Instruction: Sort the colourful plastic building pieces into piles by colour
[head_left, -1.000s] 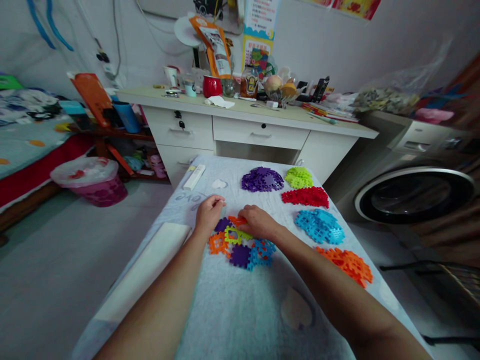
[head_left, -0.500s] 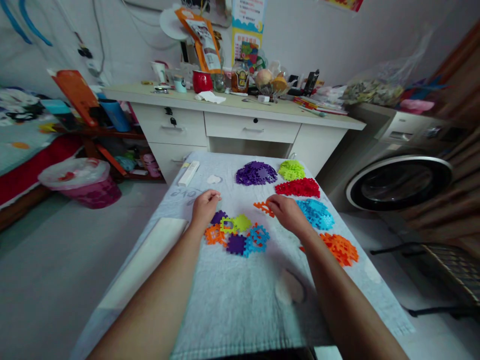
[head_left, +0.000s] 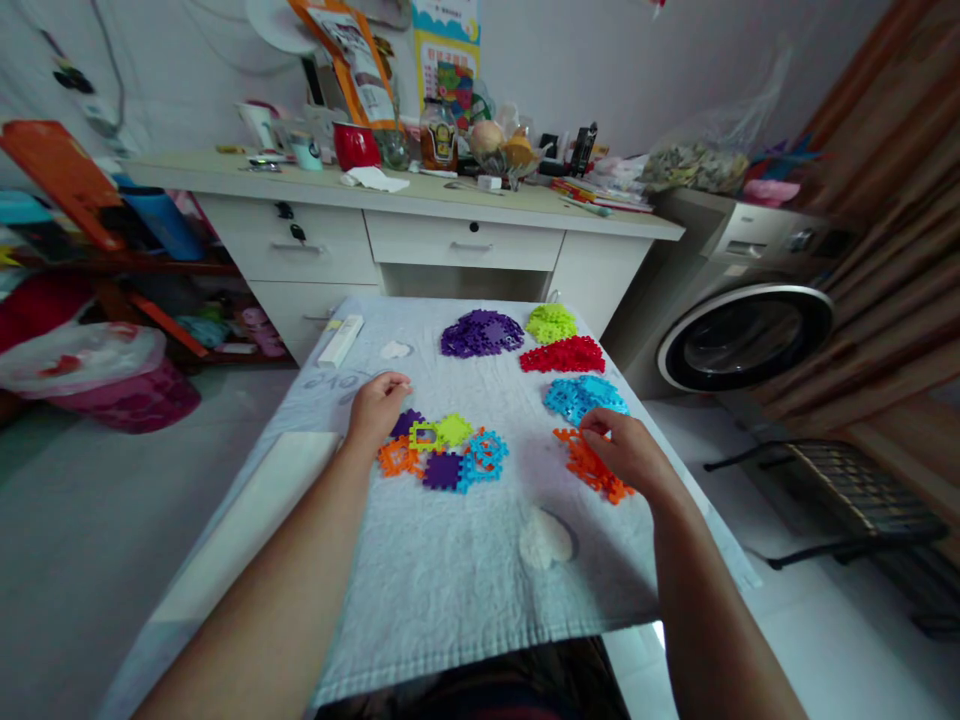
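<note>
A cluster of mixed plastic interlocking tiles (head_left: 442, 452) in orange, purple, green and blue lies on the cloth-covered table (head_left: 450, 580). My left hand (head_left: 377, 406) rests curled at the cluster's upper left edge, fingers loosely closed. My right hand (head_left: 628, 452) sits over the orange tile pile (head_left: 589, 468) at the right, fingers bent down onto it; whether they still hold a tile is hidden. Sorted piles lie beyond: blue (head_left: 583, 396), red (head_left: 564, 355), green (head_left: 551, 322), purple (head_left: 481, 333).
A white desk (head_left: 420, 225) cluttered with cups, jars and books stands behind the table. A washing machine (head_left: 746, 300) is at the right, with a black rack (head_left: 847, 495) near it. A pink bin (head_left: 112, 385) stands on the floor at left. A white box (head_left: 340, 340) lies on the table.
My right hand carried an orange tile from the mixed cluster rightward to the orange pile. The left hand stayed by the cluster. The camera view turned to the right.
</note>
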